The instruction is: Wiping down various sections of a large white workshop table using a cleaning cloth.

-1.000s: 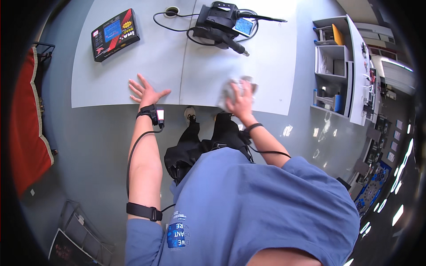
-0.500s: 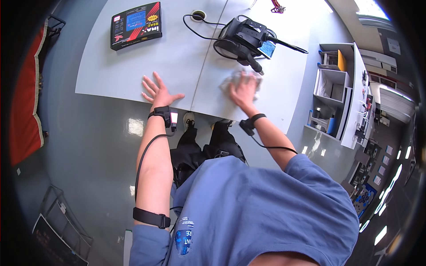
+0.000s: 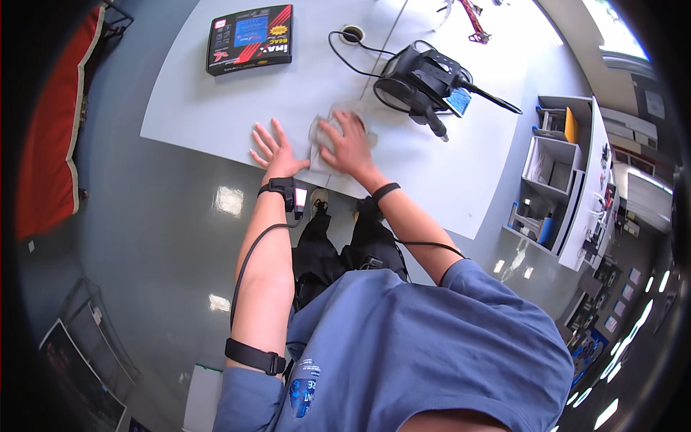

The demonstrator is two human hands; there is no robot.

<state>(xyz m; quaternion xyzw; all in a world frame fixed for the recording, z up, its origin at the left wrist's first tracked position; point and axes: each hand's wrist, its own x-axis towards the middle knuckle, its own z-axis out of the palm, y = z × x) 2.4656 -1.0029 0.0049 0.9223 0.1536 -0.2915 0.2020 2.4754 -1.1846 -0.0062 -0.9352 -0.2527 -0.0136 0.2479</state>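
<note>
My left hand (image 3: 281, 155) lies on the white table (image 3: 194, 108) near its front edge, fingers spread, with nothing in it. Just right of it, my right hand (image 3: 353, 149) presses a crumpled whitish cloth (image 3: 321, 134) against the tabletop, across the seam between two table sections. Its fingers are slightly bent over the cloth and a little blurred. Part of the cloth is hidden beneath the palm. Both wrists wear black straps.
A black and red printed box (image 3: 248, 39) stands at the far left of the table. Beyond my right hand sits a black corded device (image 3: 425, 75) with a holder, near a round cable hole (image 3: 352, 34). A red frame part (image 3: 476, 25) lies farther back. Grey shelving (image 3: 551, 169) is at right.
My right hand has slid left with the cloth, from near the black device to beside my left hand. My left hand stays spread on the table. The whole view has shifted slightly.
</note>
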